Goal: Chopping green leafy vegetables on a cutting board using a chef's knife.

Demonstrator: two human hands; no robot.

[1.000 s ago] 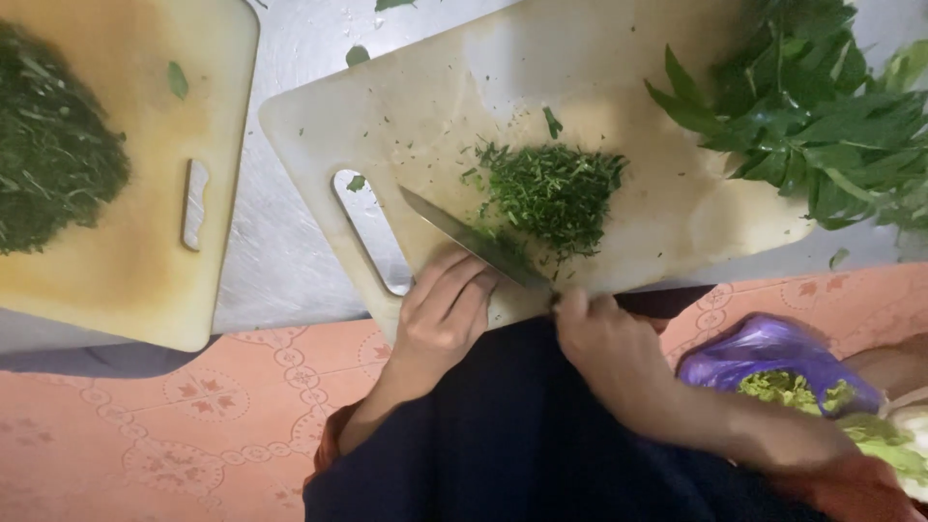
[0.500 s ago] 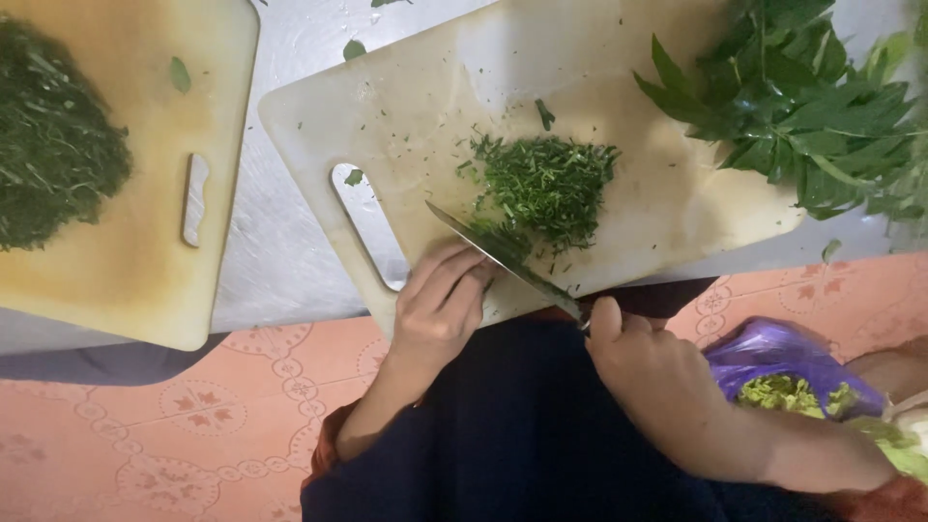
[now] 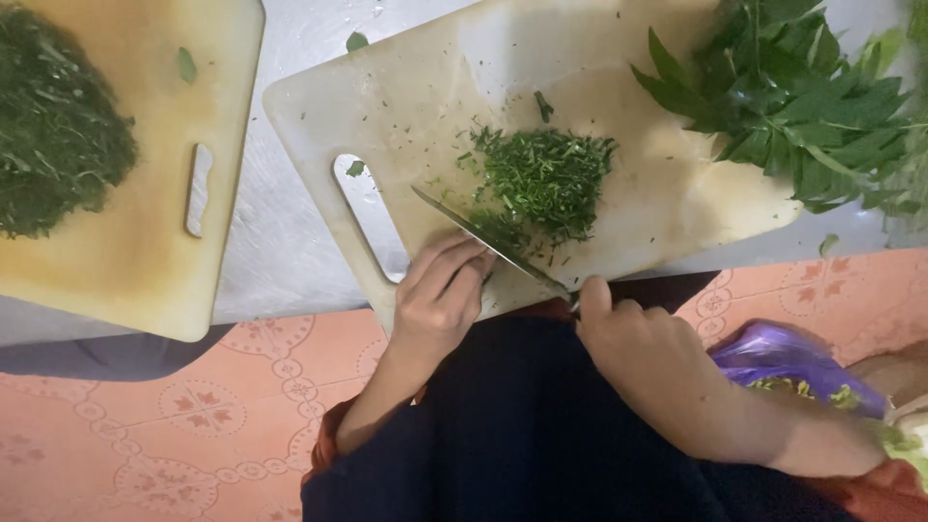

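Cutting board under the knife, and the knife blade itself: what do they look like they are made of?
The cutting board looks like pale plastic, matte, stained and scored, with a moulded handle slot. The knife blade seems to be steel: thin, grey, slightly reflective. Its handle is hidden in the right hand.

A smooth metal knife lies on a matt, stained plastic cutting board; the purple bag looks glossy.

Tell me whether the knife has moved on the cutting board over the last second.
Yes. The knife has shifted slightly toward the board's handle slot, its tip now nearer the slot, at the chopped greens' near edge.
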